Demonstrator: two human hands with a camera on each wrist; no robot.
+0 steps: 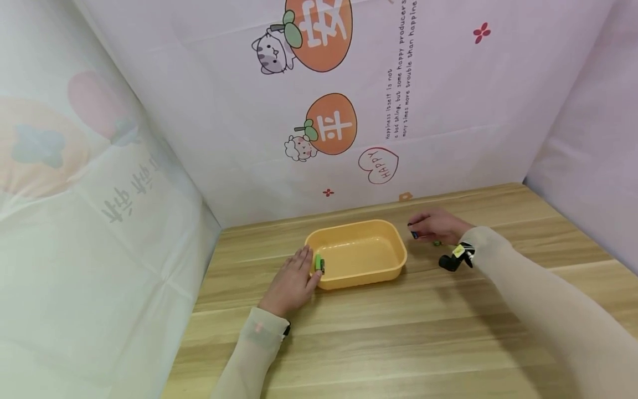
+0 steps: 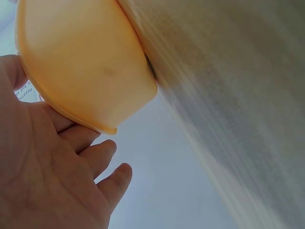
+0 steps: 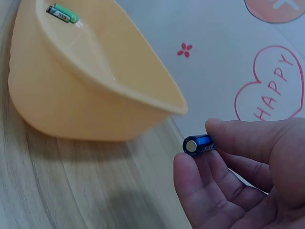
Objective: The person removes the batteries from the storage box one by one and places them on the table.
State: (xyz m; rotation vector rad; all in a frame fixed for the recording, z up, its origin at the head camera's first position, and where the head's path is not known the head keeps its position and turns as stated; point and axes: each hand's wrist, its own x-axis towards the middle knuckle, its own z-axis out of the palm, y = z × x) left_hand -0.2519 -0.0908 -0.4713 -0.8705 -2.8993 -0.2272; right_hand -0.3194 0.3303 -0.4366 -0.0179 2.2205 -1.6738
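Observation:
My left hand rests on the left end of a yellow plastic tray, its thumb and fingers touching the rim, as the left wrist view also shows. Inside the tray, at that end, a green battery and a dark battery lie side by side. To the right of the tray, my right hand pinches a blue battery between thumb and fingertips, above the table. The flat end of this battery faces the right wrist camera. Partly hidden under the right hand is a small green item on the table.
A wood-grain table carries the tray. Printed white cloth hangs behind it and along both sides. A black wrist-camera mount sticks out from the right wrist.

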